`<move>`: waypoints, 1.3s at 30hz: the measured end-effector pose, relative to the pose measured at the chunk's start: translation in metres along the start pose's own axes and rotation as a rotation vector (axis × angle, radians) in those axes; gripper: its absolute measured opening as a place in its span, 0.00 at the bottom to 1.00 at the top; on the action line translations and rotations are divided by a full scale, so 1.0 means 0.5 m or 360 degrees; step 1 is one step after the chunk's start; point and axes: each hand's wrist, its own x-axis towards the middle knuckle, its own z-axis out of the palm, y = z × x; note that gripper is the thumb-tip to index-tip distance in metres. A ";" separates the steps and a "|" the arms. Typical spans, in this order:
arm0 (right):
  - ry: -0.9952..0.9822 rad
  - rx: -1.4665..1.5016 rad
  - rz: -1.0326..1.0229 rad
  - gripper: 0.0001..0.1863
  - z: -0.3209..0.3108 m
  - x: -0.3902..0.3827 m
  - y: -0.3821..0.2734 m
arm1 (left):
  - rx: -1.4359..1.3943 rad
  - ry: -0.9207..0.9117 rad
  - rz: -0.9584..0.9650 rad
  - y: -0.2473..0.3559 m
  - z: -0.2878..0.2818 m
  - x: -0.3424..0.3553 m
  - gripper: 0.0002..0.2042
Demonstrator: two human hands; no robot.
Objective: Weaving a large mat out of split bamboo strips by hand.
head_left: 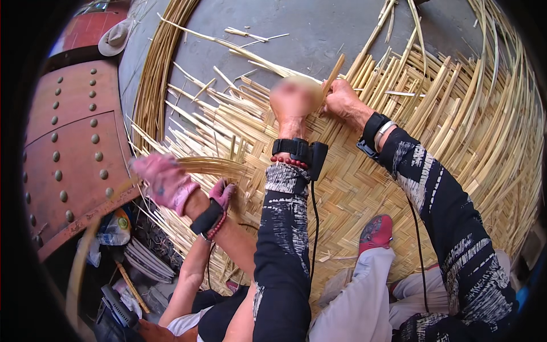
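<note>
Our right hand (346, 104) curls against a strip (334, 73); we cannot tell its hold. Just left, our left hand (296, 100) is blurred, its hold likewise hidden.

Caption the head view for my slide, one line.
Left hand and right hand close together among the loose strips of a woven mat, a pink-gloved co-worker alongside.

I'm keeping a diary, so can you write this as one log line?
left hand: over woven mat, grip blurred | right hand: curled beside tan strip, grip unclear | co-worker's pink gloves: left of left forearm
</note>
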 end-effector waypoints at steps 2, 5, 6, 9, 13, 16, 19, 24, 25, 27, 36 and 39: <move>-0.0014 0.0013 0.0057 0.10 -0.002 0.003 -0.006 | -0.0122 0.0037 0.0009 -0.003 0.000 0.000 0.06; -0.0015 -0.0039 0.0102 0.09 -0.009 0.019 0.014 | -0.0025 0.0080 0.0044 -0.011 0.005 -0.003 0.05; -0.0007 -0.0102 0.0088 0.09 -0.015 0.025 0.026 | -0.0030 0.0069 0.0041 -0.015 0.011 -0.004 0.05; -0.0091 -0.0055 0.0178 0.07 -0.013 0.028 0.010 | 0.0154 0.0188 0.0199 -0.023 0.001 -0.002 0.05; -0.0093 -0.0067 0.0146 0.06 -0.010 -0.005 -0.036 | 0.0196 0.0235 0.0200 -0.032 -0.018 0.003 0.05; -0.0098 -0.0151 0.0211 0.05 -0.015 0.002 -0.027 | -0.0041 0.0134 0.0074 -0.029 -0.017 0.005 0.05; -0.0094 -0.0158 0.0258 0.06 -0.016 -0.011 -0.049 | -0.0173 0.0084 0.0022 -0.020 -0.019 -0.002 0.04; 0.0033 -0.0423 0.0055 0.06 -0.020 -0.008 -0.031 | 0.0354 0.0225 0.0276 -0.047 -0.021 0.012 0.05; 0.0024 -0.0419 0.0051 0.06 -0.018 -0.023 -0.048 | 0.0359 0.0234 0.0276 -0.055 -0.029 0.017 0.05; 0.0043 -0.0628 -0.0047 0.07 -0.015 -0.055 -0.086 | 0.0271 0.0252 0.0279 -0.069 -0.047 0.023 0.05; -0.0094 -0.0041 0.0206 0.07 -0.004 -0.023 -0.051 | 0.0476 0.0291 0.0371 -0.073 -0.043 0.016 0.05; -0.0074 0.0003 0.0258 0.07 -0.014 -0.018 -0.033 | 0.0369 0.0182 0.0285 -0.065 -0.028 -0.006 0.03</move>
